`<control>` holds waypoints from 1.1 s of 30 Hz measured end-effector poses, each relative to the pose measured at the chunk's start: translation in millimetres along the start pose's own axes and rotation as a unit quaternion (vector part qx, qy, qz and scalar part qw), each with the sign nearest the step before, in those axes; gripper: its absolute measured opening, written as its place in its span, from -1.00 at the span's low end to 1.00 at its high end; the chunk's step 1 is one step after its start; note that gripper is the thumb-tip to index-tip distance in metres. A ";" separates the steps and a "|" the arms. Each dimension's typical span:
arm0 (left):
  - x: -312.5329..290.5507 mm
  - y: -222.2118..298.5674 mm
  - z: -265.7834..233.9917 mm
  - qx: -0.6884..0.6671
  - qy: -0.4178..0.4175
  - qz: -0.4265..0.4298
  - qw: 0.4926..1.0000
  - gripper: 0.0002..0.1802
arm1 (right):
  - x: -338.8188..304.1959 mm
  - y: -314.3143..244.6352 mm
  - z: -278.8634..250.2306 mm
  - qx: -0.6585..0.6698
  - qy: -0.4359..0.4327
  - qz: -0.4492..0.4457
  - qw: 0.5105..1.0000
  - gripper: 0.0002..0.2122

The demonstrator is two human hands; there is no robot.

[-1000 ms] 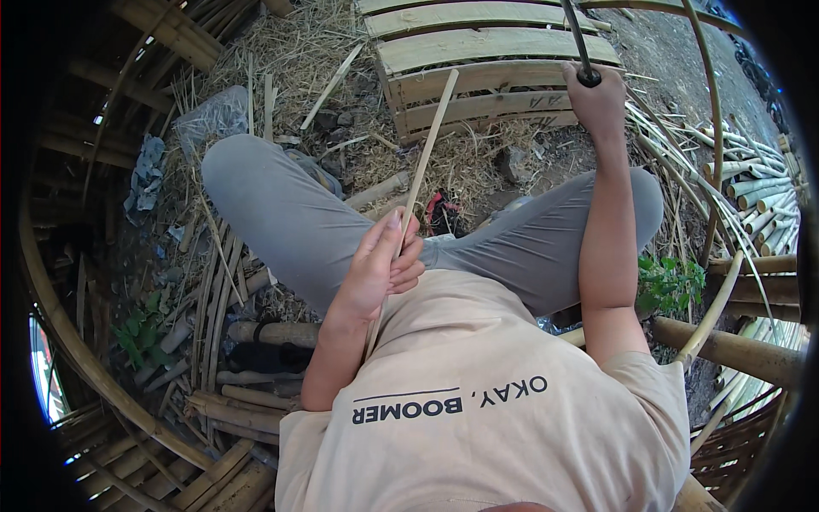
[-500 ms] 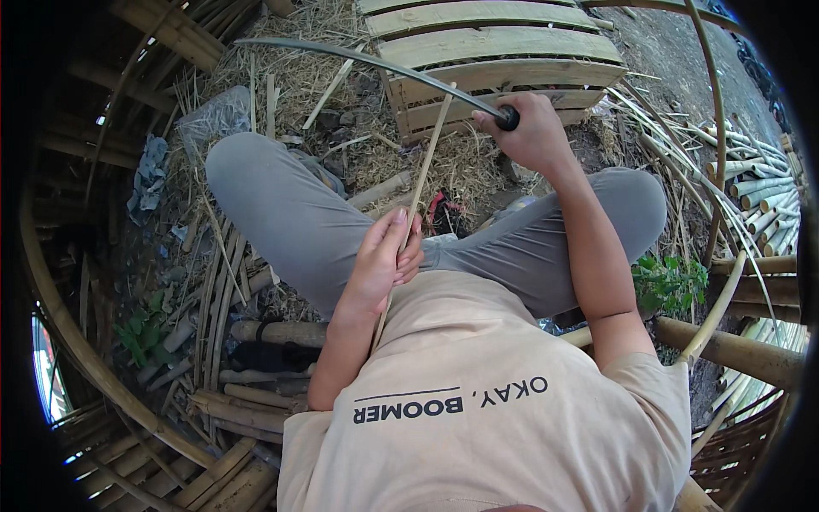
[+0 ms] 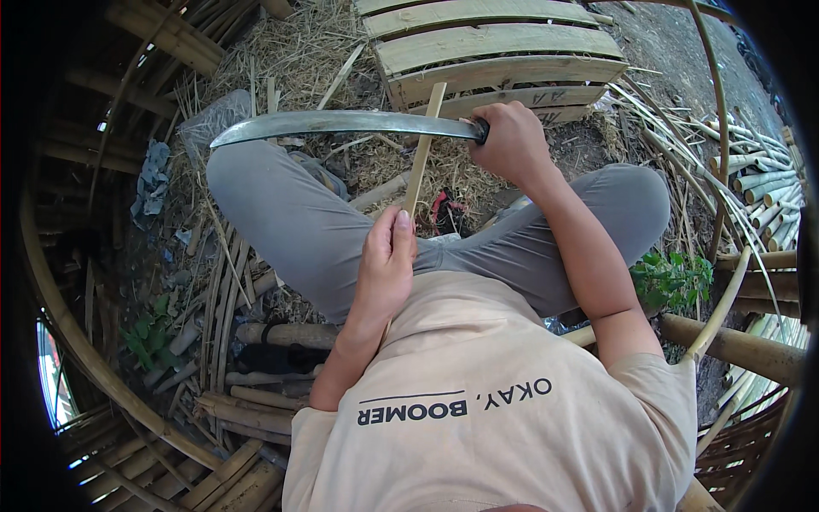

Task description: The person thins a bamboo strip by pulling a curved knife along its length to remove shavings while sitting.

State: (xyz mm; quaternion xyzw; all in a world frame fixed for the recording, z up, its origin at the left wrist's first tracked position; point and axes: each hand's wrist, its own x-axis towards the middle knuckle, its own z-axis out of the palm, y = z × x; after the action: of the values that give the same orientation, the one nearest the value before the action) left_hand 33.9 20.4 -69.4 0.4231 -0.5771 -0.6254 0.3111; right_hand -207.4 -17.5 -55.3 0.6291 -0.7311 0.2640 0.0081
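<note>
My left hand [image 3: 391, 260] is closed round a flat bamboo strip [image 3: 421, 166], with the thumb lying along it. The strip's upper part sticks out past the fingers, away from me; its lower part is hidden by the hand and wrist. In my right hand [image 3: 514, 147] is the dark handle of a machete [image 3: 333, 125]. The long, slightly curved blade points left and crosses the strip a little below its far end. Whether the edge touches the strip, I cannot tell.
A wooden slatted crate [image 3: 503, 51] stands ahead. Cut bamboo poles [image 3: 763, 192] are stacked at the right, near a green plant [image 3: 670, 282]. Straw [image 3: 299, 51] and a clear plastic sheet [image 3: 217, 119] lie on the ground. More bamboo pieces [image 3: 247, 410] lie at my left.
The machete has come down toward me and turned so that its blade lies flatter across the strip. My left hand has rotated, and the strip now shows its broad face.
</note>
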 end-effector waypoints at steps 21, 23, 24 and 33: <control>-7.6 1.4 -10.8 -0.172 -0.090 -0.026 0.981 -0.66 | 3.0 24.3 -36.6 0.244 0.013 0.051 0.968 -0.62; -5.0 1.3 -14.5 -0.187 -0.087 -0.044 0.978 -0.66 | 3.9 13.5 -27.0 0.222 -0.026 0.030 0.974 -0.63; -4.4 3.8 -15.3 -0.199 -0.087 -0.044 0.975 -0.66 | 3.7 8.4 -24.0 0.197 -0.064 0.012 0.978 -0.64; 1.0 4.8 -11.0 -0.180 -0.096 -0.043 0.978 -0.66 | -5.3 -12.5 -14.1 0.218 -0.092 -0.025 0.971 -0.62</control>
State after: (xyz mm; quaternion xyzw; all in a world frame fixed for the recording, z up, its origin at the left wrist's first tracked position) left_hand 42.7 13.8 -64.5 0.3226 -0.4634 -0.7696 0.2981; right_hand -199.3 -7.9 -40.3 0.6555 -0.6373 0.3578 -0.1900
